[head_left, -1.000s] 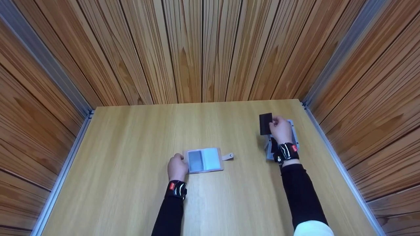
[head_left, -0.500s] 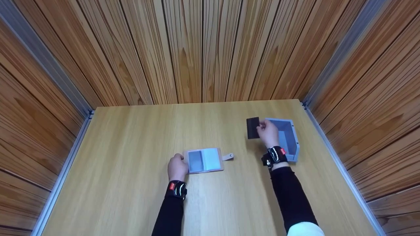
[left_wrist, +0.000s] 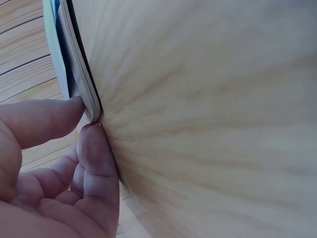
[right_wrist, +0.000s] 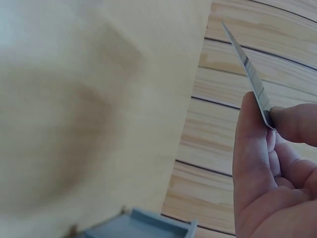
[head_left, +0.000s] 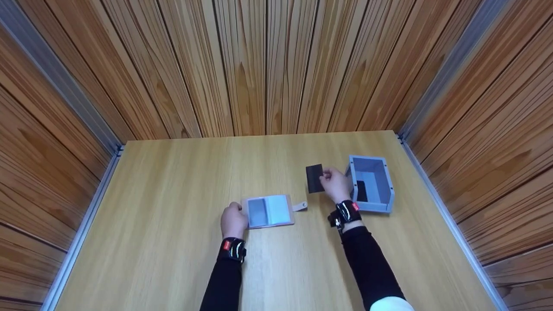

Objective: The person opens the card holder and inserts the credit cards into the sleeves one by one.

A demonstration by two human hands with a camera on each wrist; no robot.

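Note:
A small card holder (head_left: 280, 210) lies spread on the table, with clear sleeves inside and a snap strap (head_left: 300, 207) out to its right. At its left edge is my left hand (head_left: 233, 221); the left wrist view shows thumb and forefinger pinching the cover's corner (left_wrist: 85, 82). My right hand (head_left: 336, 185) pinches a dark card (head_left: 314, 178) by its right edge, raised above the table between holder and bin. Seen nearly edge-on in the right wrist view, the card (right_wrist: 251, 74) sits between thumb and forefinger.
A grey-blue plastic bin (head_left: 380, 207) stands right of my right hand, with another dark card (head_left: 361, 191) inside. Wood-plank walls and metal rails (head_left: 449, 220) bound the table (head_left: 181, 181) at the back and sides.
My right hand has carried the dark card from over the bin leftward and toward me, uncovering the bin. My left hand and the card holder have stayed put.

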